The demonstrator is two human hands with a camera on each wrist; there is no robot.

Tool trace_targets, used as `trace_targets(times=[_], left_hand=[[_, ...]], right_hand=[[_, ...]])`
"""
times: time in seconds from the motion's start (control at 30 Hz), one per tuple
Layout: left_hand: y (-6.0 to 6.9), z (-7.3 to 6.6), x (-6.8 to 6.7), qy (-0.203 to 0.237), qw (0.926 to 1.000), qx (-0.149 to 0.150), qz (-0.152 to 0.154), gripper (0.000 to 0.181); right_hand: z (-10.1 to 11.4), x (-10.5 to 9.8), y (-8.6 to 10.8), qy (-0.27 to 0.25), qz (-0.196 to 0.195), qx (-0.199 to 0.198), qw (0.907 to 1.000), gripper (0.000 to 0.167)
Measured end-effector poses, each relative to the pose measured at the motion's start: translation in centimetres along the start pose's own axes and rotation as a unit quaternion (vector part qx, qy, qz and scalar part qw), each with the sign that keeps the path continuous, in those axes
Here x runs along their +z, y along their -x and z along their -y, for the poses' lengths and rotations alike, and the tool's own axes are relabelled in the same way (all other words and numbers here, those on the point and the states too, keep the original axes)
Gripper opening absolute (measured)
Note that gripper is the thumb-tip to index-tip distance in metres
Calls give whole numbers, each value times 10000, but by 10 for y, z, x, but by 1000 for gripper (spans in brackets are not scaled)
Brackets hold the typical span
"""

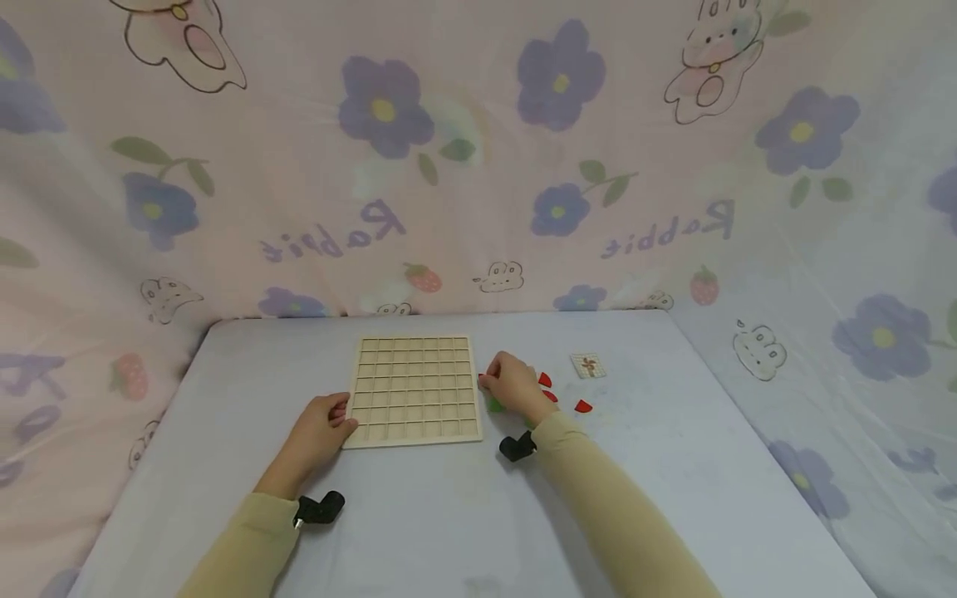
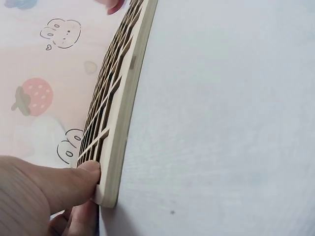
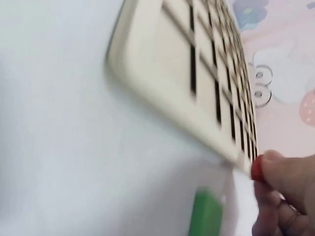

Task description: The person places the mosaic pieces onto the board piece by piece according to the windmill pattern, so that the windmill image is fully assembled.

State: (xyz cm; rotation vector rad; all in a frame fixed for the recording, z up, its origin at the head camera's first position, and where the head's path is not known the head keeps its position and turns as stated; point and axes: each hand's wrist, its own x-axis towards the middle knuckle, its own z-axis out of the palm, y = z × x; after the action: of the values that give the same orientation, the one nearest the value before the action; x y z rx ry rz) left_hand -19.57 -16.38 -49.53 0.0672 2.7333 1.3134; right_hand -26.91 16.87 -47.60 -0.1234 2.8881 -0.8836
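Observation:
A square wooden grid board (image 1: 414, 389) lies flat on the white table, its shallow cells bare. My left hand (image 1: 317, 432) grips the board's left edge near the front corner; in the left wrist view the thumb (image 2: 74, 187) lies on the rim. Just off the board's right edge, my right hand (image 1: 516, 386) pinches a small red piece (image 3: 257, 168) between thumb and fingers. Under that hand lies a green piece (image 1: 495, 405), which shows blurred in the right wrist view. Several red quarter-round pieces (image 1: 583, 406) lie to its right, some partly hidden by the hand.
A small square tile (image 1: 589, 365) with a grid and a brown pattern lies at the right, behind the red pieces. A patterned cloth (image 1: 463, 191) hangs behind and beside the white table (image 1: 449, 515). Each wrist wears a black camera (image 1: 321, 507).

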Motion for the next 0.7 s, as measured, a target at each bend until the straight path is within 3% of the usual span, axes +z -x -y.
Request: trace_targets(times=[0.2, 0.37, 0.53, 0.7], left_hand=[[7, -5, 3, -84, 9997, -72, -239, 47], [12, -9, 12, -2, 9985, -231, -499, 48], [16, -11, 15, -45, 9980, -299, -557, 46], [13, -8, 11, -75, 9981, -259, -563, 41]], right_hand=[[17, 15, -6, -1263, -120, 147, 9918, 21], [32, 35, -16, -1796, -313, 0, 9832, 20], [54, 48, -30, -2324, -493, -50, 9714, 18], [73, 63, -45, -2339, -781, -86, 9691, 15]])
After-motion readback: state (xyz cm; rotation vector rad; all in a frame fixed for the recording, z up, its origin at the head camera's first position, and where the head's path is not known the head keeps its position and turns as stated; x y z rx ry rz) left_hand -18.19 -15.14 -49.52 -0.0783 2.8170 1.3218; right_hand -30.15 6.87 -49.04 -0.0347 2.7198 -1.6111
